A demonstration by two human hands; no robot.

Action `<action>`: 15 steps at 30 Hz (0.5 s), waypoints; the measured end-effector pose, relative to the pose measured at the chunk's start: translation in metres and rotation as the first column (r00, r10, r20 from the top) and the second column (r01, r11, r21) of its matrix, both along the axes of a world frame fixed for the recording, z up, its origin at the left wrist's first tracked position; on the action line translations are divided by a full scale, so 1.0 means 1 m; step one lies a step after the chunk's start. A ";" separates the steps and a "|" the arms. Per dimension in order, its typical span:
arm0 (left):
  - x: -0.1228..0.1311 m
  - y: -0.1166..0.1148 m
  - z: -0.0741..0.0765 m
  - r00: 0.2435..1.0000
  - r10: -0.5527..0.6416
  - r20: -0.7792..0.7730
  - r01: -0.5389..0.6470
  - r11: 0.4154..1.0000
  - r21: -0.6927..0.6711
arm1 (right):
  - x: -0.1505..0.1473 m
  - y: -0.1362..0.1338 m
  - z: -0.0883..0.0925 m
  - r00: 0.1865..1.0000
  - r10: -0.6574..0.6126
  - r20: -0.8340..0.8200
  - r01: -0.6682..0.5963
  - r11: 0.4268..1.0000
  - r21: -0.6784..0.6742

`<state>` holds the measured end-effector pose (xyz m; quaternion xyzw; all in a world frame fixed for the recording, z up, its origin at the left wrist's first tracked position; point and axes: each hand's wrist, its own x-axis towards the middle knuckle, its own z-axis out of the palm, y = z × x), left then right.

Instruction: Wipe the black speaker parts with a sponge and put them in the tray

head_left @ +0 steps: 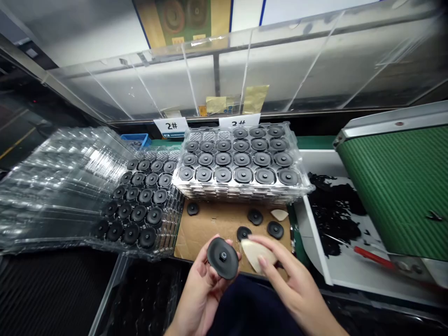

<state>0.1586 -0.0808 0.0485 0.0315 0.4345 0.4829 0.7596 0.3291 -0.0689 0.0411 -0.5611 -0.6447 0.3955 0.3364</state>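
Note:
My left hand [201, 287] holds a round black rubber disc [222, 257] by its edge, face up, low in the middle of the view. Beside it my right hand [294, 284] pinches a pale, cream-coloured wedge-shaped piece [257, 254] close to the disc's right edge. Both hands hover over a brown cardboard sheet [210, 224], on which several loose black discs [255, 216] and another pale piece [280, 214] lie.
A stack of clear blister trays [241, 161] filled with black discs stands behind the cardboard. Another filled tray [140, 200] and empty clear trays [52, 186] lie at left. A white tray [315, 233] with black scraps, a red-handled tool [373, 256] and a green belt [402, 186] are at right.

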 end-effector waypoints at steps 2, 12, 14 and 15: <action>0.003 -0.004 0.002 0.999 -0.029 -0.029 0.029 1.000 0.010 | -0.014 0.013 0.025 0.998 0.064 -0.020 -0.058 0.968 0.244; 0.014 -0.014 0.019 0.998 -0.027 -0.049 0.027 1.000 -0.003 | -0.022 0.009 0.046 0.948 0.307 0.078 -0.312 0.864 0.396; 0.014 -0.014 0.024 0.998 -0.020 -0.056 0.017 0.999 -0.049 | -0.010 0.004 0.048 0.901 0.426 0.089 -0.431 0.844 0.319; 0.014 -0.014 0.025 0.998 -0.025 -0.057 0.021 0.997 -0.076 | -0.004 0.003 0.049 0.886 0.452 0.107 -0.464 0.849 0.254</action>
